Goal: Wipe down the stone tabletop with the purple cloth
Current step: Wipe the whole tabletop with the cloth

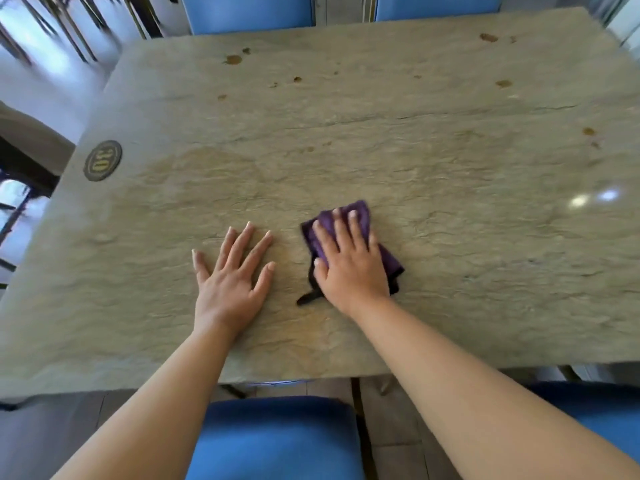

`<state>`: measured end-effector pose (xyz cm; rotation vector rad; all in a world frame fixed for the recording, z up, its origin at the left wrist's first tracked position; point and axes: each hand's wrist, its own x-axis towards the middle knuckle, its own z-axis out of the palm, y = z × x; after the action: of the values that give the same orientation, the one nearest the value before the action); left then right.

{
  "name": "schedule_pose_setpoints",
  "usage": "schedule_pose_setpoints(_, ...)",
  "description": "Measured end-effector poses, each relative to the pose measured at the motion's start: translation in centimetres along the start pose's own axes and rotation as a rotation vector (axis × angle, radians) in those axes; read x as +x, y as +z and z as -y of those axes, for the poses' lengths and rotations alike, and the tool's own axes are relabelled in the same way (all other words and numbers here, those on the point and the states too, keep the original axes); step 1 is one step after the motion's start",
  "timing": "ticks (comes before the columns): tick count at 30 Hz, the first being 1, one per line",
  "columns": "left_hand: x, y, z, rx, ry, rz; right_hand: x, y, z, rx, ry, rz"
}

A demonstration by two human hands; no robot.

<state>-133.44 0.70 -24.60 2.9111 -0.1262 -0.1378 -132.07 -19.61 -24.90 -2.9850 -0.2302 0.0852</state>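
Folded purple cloth point(360, 237) near the middle of the front half of the rough grey-green stone tabletop point(450, 188), pinned flat under the right hand point(348, 263), fingers straight and spread, pressing rather than clutching. Left hand point(232, 271) just beside it, palm down on bare stone, fingers splayed and holding nothing, probably bracing. Likely risks from here: brown dried spots point(232, 59) scattered well apart across the far half, easy to miss with short strokes kept close to the body; cloth bunching or sliding out from under flat fingers on the ridged, uneven surface; dark loose corner of the cloth trailing toward the wrist and possibly dragging grime back over cleaned stone; spots merely smeared if pressure stays light. Round dark number plaque with gold "30" point(103, 160) near the left edge, apt to snag the cloth. Bright glare at the right of the slab, perhaps damp or polished there, hard to tell. Blue upholstered chairs point(277, 441) at near and far sides; pale floor and dark chair legs beyond, blurred.
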Motion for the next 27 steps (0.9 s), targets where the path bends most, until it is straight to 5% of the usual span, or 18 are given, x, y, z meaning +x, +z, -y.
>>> schedule_pose_setpoints(3,0.1,0.0,0.1,-0.007,0.004,0.000,-3.9,-0.5,-1.3,0.057,-0.379,0.060)
schedule_pose_setpoints(5,0.1,0.0,0.2,-0.004,0.012,0.011,-5.1,-1.2,-3.6,0.092,-0.464,0.115)
schedule_pose_setpoints(7,0.0,0.1,0.2,0.002,0.017,0.020,-4.6,-0.9,-5.0,0.048,-0.269,0.030)
schedule_pose_setpoints(10,0.0,0.0,0.4,-0.009,0.034,0.030,-2.1,-0.4,-3.5,0.001,0.348,-0.136)
schedule_pose_setpoints(12,0.0,-0.1,0.6,-0.032,0.044,0.040,-0.2,-0.3,-0.8,0.013,0.628,-0.103)
schedule_pose_setpoints(14,0.0,-0.3,0.6,-0.083,0.049,0.036,1.0,0.0,2.4,0.007,0.646,-0.067)
schedule_pose_setpoints(21,-0.1,-1.8,2.6,-0.625,0.103,0.093,-2.7,0.6,7.8,-0.028,0.137,0.053)
schedule_pose_setpoints(23,0.0,-3.0,5.6,-0.681,0.165,0.190,-3.6,0.6,8.3,-0.020,0.242,0.037)
schedule_pose_setpoints(27,0.6,-5.1,16.4,-0.231,0.321,0.113,-1.3,1.2,14.1,0.015,0.783,0.046)
